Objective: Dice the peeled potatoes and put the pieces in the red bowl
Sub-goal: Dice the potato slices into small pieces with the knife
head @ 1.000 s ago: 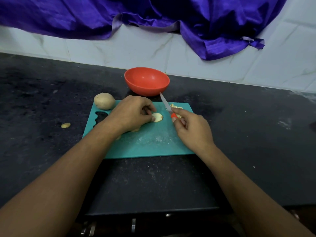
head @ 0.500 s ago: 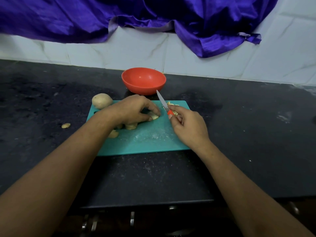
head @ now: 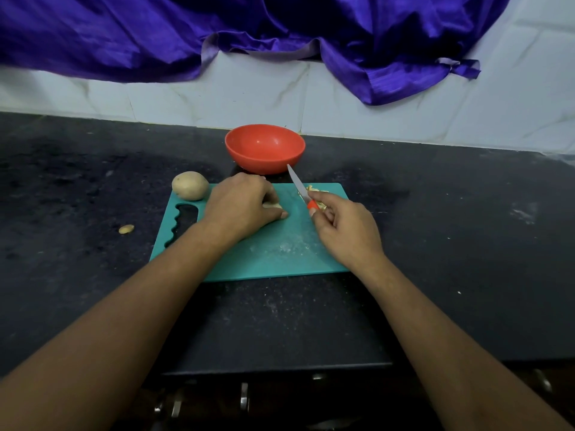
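On a dark counter (head: 466, 244), a teal board (head: 280, 253) lies with its long side running left to right, its handle slot at the left end. The left hand (head: 239, 206) rests palm down on the board's middle, fingers curled over a pale potato piece (head: 273, 206) of which only a sliver shows by the fingertips. The right hand (head: 345, 228) is closed around the orange handle of a knife (head: 300, 189); the blade slants up and away to the left, its tip pointing toward the red bowl (head: 264, 149) and overlapping the bowl's near wall in this view. Whether the blade touches the board cannot be told. Cut pieces (head: 317, 194) sit heaped near the board's far right corner, just behind the knife hand. A whole potato (head: 190, 185) lies at the far left corner, long axis roughly sideways. One scrap (head: 126, 228) lies off the board to the left. The bowl stands upright just beyond the board's far edge, below a purple cloth (head: 217, 32).
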